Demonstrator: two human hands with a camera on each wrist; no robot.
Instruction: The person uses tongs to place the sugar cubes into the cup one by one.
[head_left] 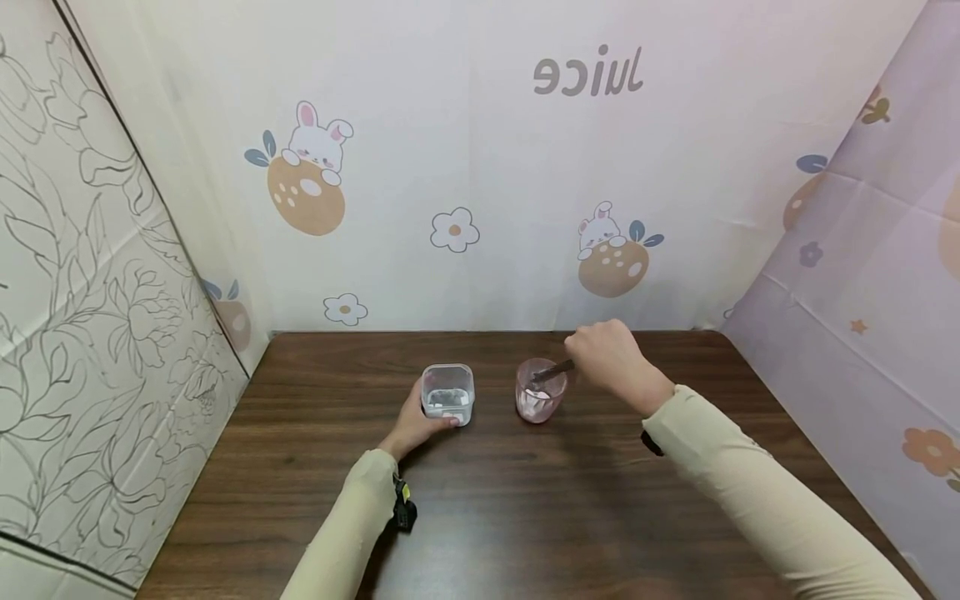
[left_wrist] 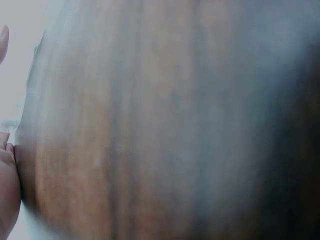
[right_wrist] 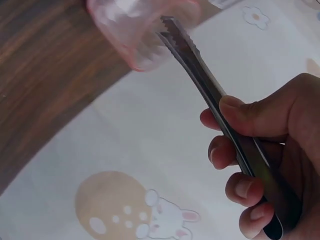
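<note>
On the table, a clear square plastic container [head_left: 448, 379] with something white in its bottom stands left of a pinkish see-through cup [head_left: 528, 403]. My left hand [head_left: 414, 427] grips the container from its left, the thumb across the near side; the left wrist view catches only the edge of that hand [left_wrist: 8, 187]. Dark metal tongs [right_wrist: 210, 95] lie in my right hand [right_wrist: 272, 145], thumb on one arm and fingers curled round the other. The toothed tips sit at the mouth of the cup [right_wrist: 132, 32], slightly apart, with nothing seen between them. White matter shows in the cup.
The dark wood table [head_left: 480, 508] reaches back to a printed wall cloth [head_left: 405, 167] just behind both vessels. Patterned panels border the table on the left [head_left: 112, 292] and right. A black wrist device [head_left: 403, 507] hangs below the left sleeve.
</note>
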